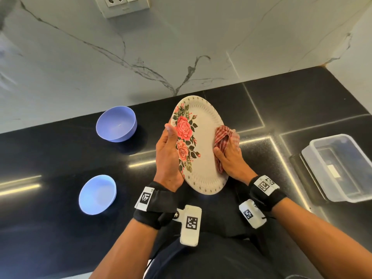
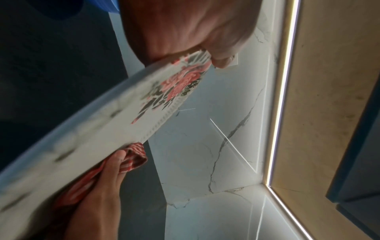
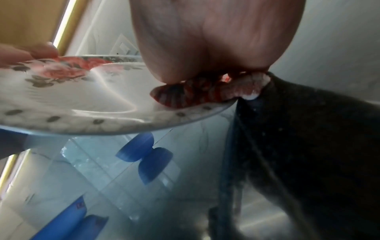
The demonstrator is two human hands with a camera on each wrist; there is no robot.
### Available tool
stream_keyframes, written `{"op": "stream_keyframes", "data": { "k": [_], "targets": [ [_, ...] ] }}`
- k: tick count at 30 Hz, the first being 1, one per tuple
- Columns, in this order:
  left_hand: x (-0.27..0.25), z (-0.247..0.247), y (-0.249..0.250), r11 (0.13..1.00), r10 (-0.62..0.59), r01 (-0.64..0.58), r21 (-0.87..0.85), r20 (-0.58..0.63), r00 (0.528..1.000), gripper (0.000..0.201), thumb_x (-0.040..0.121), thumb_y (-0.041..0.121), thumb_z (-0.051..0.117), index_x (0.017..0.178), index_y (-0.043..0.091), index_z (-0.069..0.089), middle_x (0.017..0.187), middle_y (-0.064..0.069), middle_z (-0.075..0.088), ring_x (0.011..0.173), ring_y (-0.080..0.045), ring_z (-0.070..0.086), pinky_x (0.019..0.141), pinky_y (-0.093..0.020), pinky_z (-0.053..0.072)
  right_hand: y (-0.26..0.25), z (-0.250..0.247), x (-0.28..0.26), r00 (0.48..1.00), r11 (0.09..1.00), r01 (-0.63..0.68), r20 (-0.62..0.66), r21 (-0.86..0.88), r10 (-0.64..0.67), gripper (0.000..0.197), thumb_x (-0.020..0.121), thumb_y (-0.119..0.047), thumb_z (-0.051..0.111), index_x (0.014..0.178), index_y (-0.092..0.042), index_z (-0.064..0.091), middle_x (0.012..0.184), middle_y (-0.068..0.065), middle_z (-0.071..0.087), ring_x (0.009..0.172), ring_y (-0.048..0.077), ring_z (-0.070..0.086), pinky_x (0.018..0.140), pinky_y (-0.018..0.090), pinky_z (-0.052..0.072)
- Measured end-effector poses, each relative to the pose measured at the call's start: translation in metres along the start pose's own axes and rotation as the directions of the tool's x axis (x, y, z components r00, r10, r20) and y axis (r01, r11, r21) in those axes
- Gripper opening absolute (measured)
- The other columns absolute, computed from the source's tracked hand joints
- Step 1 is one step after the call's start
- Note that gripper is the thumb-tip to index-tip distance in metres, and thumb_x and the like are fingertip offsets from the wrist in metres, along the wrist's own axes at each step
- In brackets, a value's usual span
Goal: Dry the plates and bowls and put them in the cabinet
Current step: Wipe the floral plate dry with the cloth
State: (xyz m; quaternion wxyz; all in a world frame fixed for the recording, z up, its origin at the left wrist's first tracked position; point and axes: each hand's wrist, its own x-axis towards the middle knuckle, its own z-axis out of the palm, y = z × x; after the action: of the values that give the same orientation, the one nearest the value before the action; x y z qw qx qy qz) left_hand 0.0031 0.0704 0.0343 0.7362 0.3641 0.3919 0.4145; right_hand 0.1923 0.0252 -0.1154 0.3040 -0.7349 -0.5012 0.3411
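Note:
A white plate with red roses is held tilted above the black counter. My left hand grips its left rim, thumb on the rose print. My right hand grips a red checked cloth and presses it against the plate's right rim. The left wrist view shows the plate edge-on, with the cloth under it. In the right wrist view the cloth is bunched on the plate's rim. Two blue bowls stand on the counter to the left, one far, one near.
A clear plastic container sits on a dark object at the right of the counter. A marble-look wall with a socket plate rises behind. A lit strip runs under the wooden cabinet.

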Motion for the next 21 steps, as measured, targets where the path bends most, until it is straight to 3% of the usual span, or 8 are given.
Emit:
{"op": "stream_keyframes", "data": {
  "k": [3,6,9,11,13,16,18,21],
  "targets": [
    [0.003,0.000,0.002,1.000,-0.003,0.003,-0.012,-0.003,1.000,0.057,0.092,0.048,0.048,0.131,0.009,0.060,0.125,-0.017,0.070,0.110,-0.033,0.070,0.097,-0.050,0.057,-0.008,-0.001,-0.005,1.000,0.998,-0.003,0.023,0.058,0.002,0.094,0.089,-0.083,0.021,0.161,-0.025,0.002,0.169,-0.003,0.007,0.156,0.017,0.002,0.126,0.054,0.008],
    [0.005,0.000,0.003,1.000,0.007,-0.007,-0.004,-0.016,1.000,0.064,0.091,0.050,0.048,0.137,0.007,0.056,0.127,-0.018,0.069,0.114,-0.034,0.069,0.097,-0.050,0.056,-0.033,-0.002,-0.017,0.997,0.982,-0.044,0.071,0.184,0.031,0.081,0.095,-0.072,0.027,0.161,-0.030,0.004,0.167,-0.005,0.014,0.154,0.017,0.014,0.125,0.053,0.015],
    [0.007,-0.001,0.004,1.000,0.000,0.000,-0.015,-0.008,1.000,0.068,0.092,0.055,0.048,0.141,0.007,0.053,0.132,-0.018,0.066,0.122,-0.038,0.064,0.105,-0.057,0.049,-0.069,-0.006,-0.035,0.989,0.949,0.020,0.132,0.314,-0.065,0.062,0.100,-0.063,0.032,0.155,-0.048,0.008,0.164,-0.003,0.023,0.148,0.017,0.028,0.123,0.053,0.024],
    [0.006,0.000,0.004,1.000,-0.021,0.021,-0.009,0.006,1.000,0.073,0.093,0.062,0.050,0.143,0.009,0.052,0.137,-0.019,0.063,0.127,-0.039,0.060,0.110,-0.060,0.043,-0.096,-0.002,-0.047,0.973,0.938,0.106,0.159,0.329,-0.165,0.052,0.102,-0.054,0.034,0.145,-0.064,0.005,0.167,-0.004,0.012,0.152,0.017,0.017,0.126,0.051,0.015],
    [0.008,0.000,0.002,0.999,-0.040,0.040,-0.008,0.017,0.999,0.072,0.096,0.066,0.046,0.142,0.011,0.054,0.138,-0.019,0.062,0.128,-0.038,0.060,0.108,-0.059,0.045,-0.122,0.003,-0.057,0.948,0.934,0.219,0.164,0.283,-0.271,0.058,0.106,-0.042,0.035,0.147,-0.060,-0.002,0.169,-0.008,-0.001,0.155,0.010,0.001,0.127,0.047,0.001],
    [0.006,-0.001,0.004,0.999,-0.053,0.053,-0.006,-0.002,0.999,0.065,0.102,0.063,0.027,0.133,0.016,0.061,0.127,-0.011,0.071,0.118,-0.028,0.068,0.091,-0.041,0.059,-0.139,0.013,-0.063,0.919,0.903,0.293,0.168,0.314,-0.357,0.062,0.109,-0.033,0.035,0.154,-0.049,-0.003,0.168,-0.017,-0.004,0.152,-0.002,-0.008,0.127,0.040,-0.007],
    [0.004,-0.003,0.004,0.998,-0.060,0.060,-0.006,0.003,0.998,0.069,0.101,0.066,0.024,0.135,0.017,0.060,0.127,-0.010,0.071,0.118,-0.027,0.068,0.096,-0.043,0.056,-0.138,0.016,-0.063,0.927,0.914,0.276,0.171,0.296,-0.335,0.063,0.109,-0.034,0.036,0.158,-0.038,-0.003,0.168,-0.018,-0.004,0.152,-0.003,-0.008,0.126,0.037,-0.008],
    [0.002,-0.007,0.004,0.995,-0.096,0.096,-0.032,-0.026,0.995,0.067,0.101,0.064,0.031,0.137,0.015,0.060,0.128,-0.011,0.071,0.119,-0.029,0.068,0.099,-0.047,0.053,-0.137,0.017,-0.064,0.920,0.927,0.306,0.184,0.217,-0.347,0.064,0.109,-0.036,0.037,0.156,-0.038,-0.005,0.166,-0.023,-0.008,0.150,-0.007,-0.011,0.120,0.020,-0.013]
  ]
}}
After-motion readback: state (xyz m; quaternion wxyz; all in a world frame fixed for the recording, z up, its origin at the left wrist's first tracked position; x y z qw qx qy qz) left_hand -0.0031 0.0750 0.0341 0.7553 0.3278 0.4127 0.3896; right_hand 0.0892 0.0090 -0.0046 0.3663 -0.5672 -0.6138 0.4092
